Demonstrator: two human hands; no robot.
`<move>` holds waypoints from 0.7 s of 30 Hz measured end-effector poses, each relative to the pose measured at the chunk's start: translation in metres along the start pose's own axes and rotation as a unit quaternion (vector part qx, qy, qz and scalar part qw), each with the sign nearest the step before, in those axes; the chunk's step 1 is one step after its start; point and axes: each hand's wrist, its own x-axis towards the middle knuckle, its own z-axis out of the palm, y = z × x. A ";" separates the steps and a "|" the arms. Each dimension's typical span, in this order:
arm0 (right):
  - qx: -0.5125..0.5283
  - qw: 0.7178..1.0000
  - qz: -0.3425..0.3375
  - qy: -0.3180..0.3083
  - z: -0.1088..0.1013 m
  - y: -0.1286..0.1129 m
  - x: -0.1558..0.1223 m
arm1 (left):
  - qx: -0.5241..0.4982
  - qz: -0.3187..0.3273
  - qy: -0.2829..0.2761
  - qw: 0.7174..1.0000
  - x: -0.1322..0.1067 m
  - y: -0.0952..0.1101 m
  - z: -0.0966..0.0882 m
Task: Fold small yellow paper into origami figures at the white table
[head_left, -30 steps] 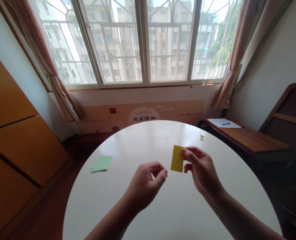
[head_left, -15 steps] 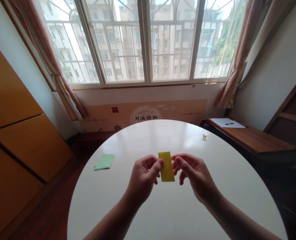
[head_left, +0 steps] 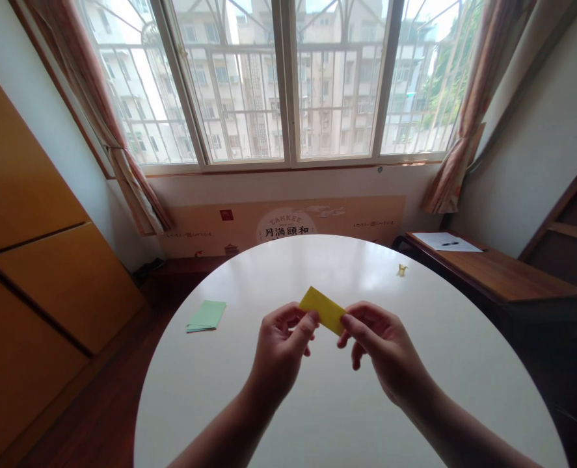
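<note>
A small yellow rectangle of paper is held tilted above the white round table, its right end lower than its left. My left hand pinches the paper's left end between thumb and fingers. At the opposite end, the thumb and index finger of my right hand close on the lower right corner. The other fingers of both hands are curled beneath and partly hidden. Whether the paper is folded in layers I cannot tell.
Light green paper sheets lie stacked on the table's left side. A tiny folded yellow piece sits near the far right edge. Beyond it, a wooden bench carries a white sheet with a dark pen.
The yellow paper has turned from nearly upright to a slanted, more sideways position. My right thumb and index finger, beside its edge before, now grip its right corner.
</note>
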 end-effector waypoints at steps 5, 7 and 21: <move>0.039 0.999 -0.005 0.029 -0.007 -0.004 0.003 | 0.035 -0.025 -0.118 0.992 -0.001 0.006 -0.002; 0.015 0.999 -0.009 0.028 -0.008 -0.006 0.002 | 0.035 -0.012 -0.105 0.994 0.000 0.010 -0.002; 0.016 1.000 0.000 0.002 -0.010 -0.008 -0.003 | 0.035 -0.036 -0.020 0.999 -0.004 0.021 -0.002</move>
